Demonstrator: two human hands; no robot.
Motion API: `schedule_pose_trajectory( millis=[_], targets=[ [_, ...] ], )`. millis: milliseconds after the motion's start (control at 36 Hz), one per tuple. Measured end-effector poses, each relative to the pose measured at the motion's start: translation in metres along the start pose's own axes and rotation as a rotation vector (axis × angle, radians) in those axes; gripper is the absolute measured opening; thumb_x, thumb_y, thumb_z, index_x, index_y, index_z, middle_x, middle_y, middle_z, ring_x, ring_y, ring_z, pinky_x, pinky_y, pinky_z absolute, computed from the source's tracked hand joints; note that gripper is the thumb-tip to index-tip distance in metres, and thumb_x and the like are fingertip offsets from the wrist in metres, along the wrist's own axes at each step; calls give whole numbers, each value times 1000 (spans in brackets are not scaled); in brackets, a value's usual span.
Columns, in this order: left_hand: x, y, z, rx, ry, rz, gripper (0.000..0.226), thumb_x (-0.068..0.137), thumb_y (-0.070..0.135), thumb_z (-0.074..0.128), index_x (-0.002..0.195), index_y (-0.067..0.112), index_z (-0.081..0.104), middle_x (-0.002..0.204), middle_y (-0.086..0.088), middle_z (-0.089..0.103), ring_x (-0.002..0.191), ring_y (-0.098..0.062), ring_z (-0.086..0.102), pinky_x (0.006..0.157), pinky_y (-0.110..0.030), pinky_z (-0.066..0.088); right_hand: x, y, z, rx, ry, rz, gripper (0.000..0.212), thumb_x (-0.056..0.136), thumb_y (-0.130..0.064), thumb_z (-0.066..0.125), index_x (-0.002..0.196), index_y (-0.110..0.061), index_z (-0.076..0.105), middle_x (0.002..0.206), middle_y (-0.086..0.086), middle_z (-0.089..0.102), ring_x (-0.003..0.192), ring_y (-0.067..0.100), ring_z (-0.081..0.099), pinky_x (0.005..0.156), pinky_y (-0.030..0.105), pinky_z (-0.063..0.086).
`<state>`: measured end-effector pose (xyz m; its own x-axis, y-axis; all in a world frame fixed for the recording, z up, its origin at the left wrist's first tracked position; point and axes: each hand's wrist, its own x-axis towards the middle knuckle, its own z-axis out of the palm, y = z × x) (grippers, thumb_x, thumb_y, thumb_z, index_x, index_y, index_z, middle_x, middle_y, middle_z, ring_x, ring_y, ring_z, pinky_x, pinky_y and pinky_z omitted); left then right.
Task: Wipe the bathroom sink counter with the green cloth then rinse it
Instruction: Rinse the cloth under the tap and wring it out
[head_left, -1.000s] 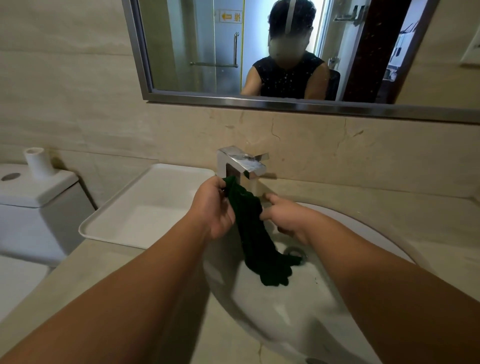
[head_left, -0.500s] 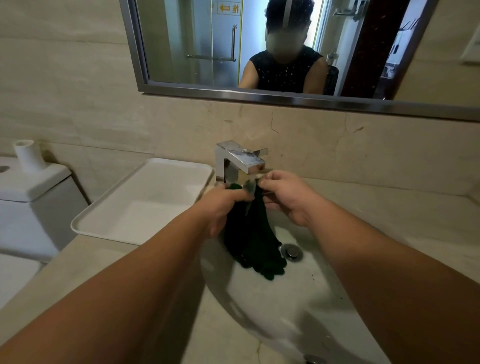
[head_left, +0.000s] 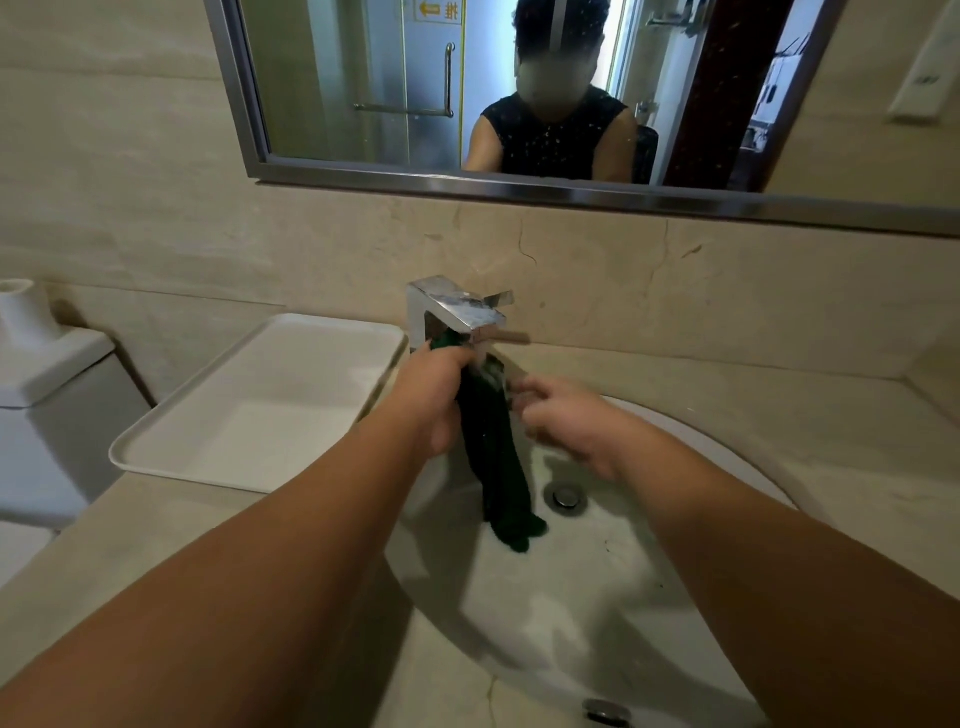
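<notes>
The dark green cloth (head_left: 498, 457) hangs in a long wet strip from just under the chrome faucet (head_left: 454, 309) down into the white sink basin (head_left: 597, 587). My left hand (head_left: 434, 395) is closed around the cloth's top end right below the spout. My right hand (head_left: 563, 421) is blurred, just right of the cloth at mid height, fingers curled toward it; whether it grips the fabric is unclear. The cloth's lower end rests on the basin next to the drain (head_left: 569, 496).
A white rectangular tray (head_left: 171, 447) sits on the beige stone counter (head_left: 130, 530) left of the sink. A white toilet tank (head_left: 47, 374) with a paper roll stands at far left. A framed mirror (head_left: 467, 182) hangs above the faucet.
My right hand has dropped from the cloth's top under the spout to lower down beside it. The cloth now hangs stretched out longer into the basin.
</notes>
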<state>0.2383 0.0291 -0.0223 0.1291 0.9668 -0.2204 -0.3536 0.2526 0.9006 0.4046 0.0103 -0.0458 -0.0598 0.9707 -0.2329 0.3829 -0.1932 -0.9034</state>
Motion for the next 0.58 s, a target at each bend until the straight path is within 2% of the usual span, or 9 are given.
schedule_pose_trajectory(
  millis=[28,83,194,306,333,417,500,556,583],
  targets=[
    [-2,1,2,-55,22,-21,19,104,5,50,111,12,66,112,-23,75,103,-39,74,87,-51,61,0,7,4,-81,-58,29,68,67,-11,70,133,-26,63,125,1,71,114,20,65,101,41,51],
    [-5,3,5,-155,37,-58,19,107,8,49,103,11,67,106,-18,75,97,-32,72,91,-48,58,1,17,15,-137,-139,65,77,61,-18,82,134,-28,60,125,-1,72,119,22,65,109,45,48],
    [-4,5,7,-333,39,-75,16,105,9,55,108,8,70,107,-16,75,94,-27,68,106,-46,52,6,30,36,-139,-103,75,59,72,-13,87,126,-23,64,115,0,75,108,23,70,101,45,56],
    [-1,8,1,-460,20,-84,17,102,6,57,114,0,67,110,-21,69,84,-27,65,112,-48,50,12,44,51,-185,-40,120,50,76,-23,84,123,-15,69,110,6,76,102,27,73,98,48,59],
    [-1,9,0,-478,22,-84,20,101,6,58,118,-2,67,111,-22,69,84,-28,65,108,-47,53,13,46,54,-204,-22,140,46,81,-27,81,123,-13,68,110,8,76,101,29,73,95,47,60],
    [1,9,-4,-477,50,-78,30,98,6,60,127,0,66,107,-19,73,82,-27,69,84,-40,59,16,54,59,-174,29,194,36,94,-32,69,124,-14,63,114,12,73,104,35,71,88,42,58],
    [3,6,-9,-401,90,-62,30,94,9,64,124,4,68,96,-15,75,74,-25,73,71,-37,60,16,55,59,124,99,278,38,99,-25,61,135,-11,60,117,17,73,108,40,69,101,55,55],
    [4,4,-12,-319,110,-48,31,93,13,67,123,5,69,97,-14,76,74,-24,74,66,-35,60,8,48,54,340,145,350,24,104,-20,54,124,-11,62,115,24,72,106,43,70,96,62,56],
    [4,3,-13,-275,115,-41,34,92,15,69,125,5,68,101,-14,76,78,-25,75,67,-36,61,4,44,48,430,164,378,19,105,-20,53,119,-12,63,113,26,72,103,44,71,88,61,59]
  ],
)
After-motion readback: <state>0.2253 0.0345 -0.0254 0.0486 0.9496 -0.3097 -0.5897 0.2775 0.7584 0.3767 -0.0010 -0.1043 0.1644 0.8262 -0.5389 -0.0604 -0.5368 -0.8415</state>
